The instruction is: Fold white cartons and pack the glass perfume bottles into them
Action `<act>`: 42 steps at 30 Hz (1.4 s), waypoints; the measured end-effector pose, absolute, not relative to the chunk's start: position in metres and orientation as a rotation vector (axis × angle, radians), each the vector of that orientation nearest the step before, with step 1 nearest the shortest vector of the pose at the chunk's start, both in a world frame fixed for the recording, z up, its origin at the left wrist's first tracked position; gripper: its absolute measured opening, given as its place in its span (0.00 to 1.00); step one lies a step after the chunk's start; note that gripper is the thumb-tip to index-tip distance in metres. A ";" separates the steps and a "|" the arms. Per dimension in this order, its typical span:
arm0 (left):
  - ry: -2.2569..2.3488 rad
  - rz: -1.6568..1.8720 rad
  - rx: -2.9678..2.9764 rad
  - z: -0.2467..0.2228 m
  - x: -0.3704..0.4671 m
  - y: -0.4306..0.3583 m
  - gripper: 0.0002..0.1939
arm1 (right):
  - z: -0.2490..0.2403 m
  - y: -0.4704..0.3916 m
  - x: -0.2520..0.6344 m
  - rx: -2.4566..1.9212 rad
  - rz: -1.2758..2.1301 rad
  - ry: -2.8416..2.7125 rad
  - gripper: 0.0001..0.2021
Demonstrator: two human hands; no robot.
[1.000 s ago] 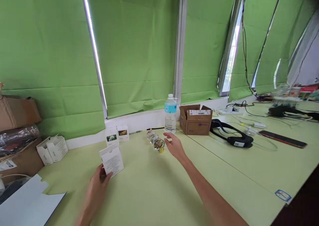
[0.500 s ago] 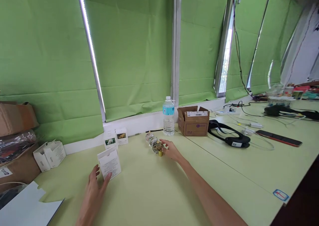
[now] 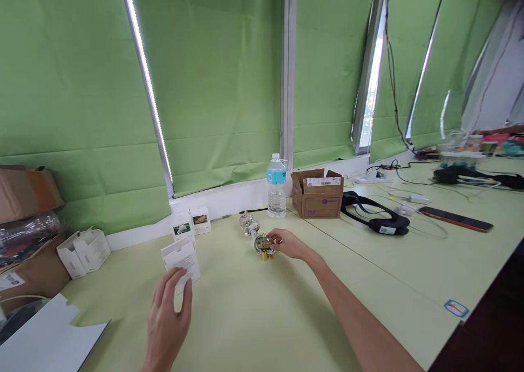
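My right hand (image 3: 287, 244) pinches a round clear-glass ornament (image 3: 263, 243) with gold-coloured parts, low over the table. Behind it lie more glass ornaments (image 3: 249, 223) of a similar look. My left hand (image 3: 168, 312) is open, its thumb and fingers curved apart with nothing between them. Just beyond those fingers a white small box (image 3: 180, 256) with printed text stands upright with its top open. The fingertips overlap its lower part in view; whether they touch it I cannot tell. Two more white boxes (image 3: 191, 223) with pictures on them stand farther back.
At the back are a water bottle (image 3: 277, 194) and an open brown carton (image 3: 321, 200). A black headset (image 3: 379, 219) and a dark flat phone-like device (image 3: 456, 219) lie at right. White open boxes (image 3: 84, 252), cardboard boxes (image 3: 30, 194) and a white board (image 3: 49, 334) are at left.
My right hand has drawn a glass ornament slightly towards me, apart from the others. My left hand has moved right, away from the white box's side to in front of it.
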State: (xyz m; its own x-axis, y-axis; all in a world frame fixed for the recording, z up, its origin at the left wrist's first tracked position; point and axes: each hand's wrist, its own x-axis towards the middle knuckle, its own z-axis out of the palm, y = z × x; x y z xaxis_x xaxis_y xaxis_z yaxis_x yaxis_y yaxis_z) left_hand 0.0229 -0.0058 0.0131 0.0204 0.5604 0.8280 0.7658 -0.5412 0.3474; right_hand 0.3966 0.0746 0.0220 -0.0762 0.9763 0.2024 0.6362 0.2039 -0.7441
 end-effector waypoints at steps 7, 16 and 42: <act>-1.280 -1.298 -2.473 0.001 0.041 -0.014 0.09 | 0.038 0.057 0.374 -1.441 0.780 -1.958 0.19; -1.869 -1.339 -2.662 -0.001 0.059 -0.023 0.17 | 0.050 0.038 0.324 -1.337 0.806 -2.145 0.20; -1.967 -1.494 -2.820 -0.004 0.056 -0.017 0.18 | 0.032 0.039 0.347 -1.943 0.320 -2.090 0.07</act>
State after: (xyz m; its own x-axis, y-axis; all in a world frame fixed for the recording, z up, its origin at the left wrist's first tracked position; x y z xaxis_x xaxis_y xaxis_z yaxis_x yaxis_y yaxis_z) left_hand 0.0555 -0.0175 -0.0045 0.2095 0.9463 0.2463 0.4915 -0.3196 0.8101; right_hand 0.3470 0.0387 0.0323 -0.0649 0.9968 0.0460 0.9374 0.0768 -0.3398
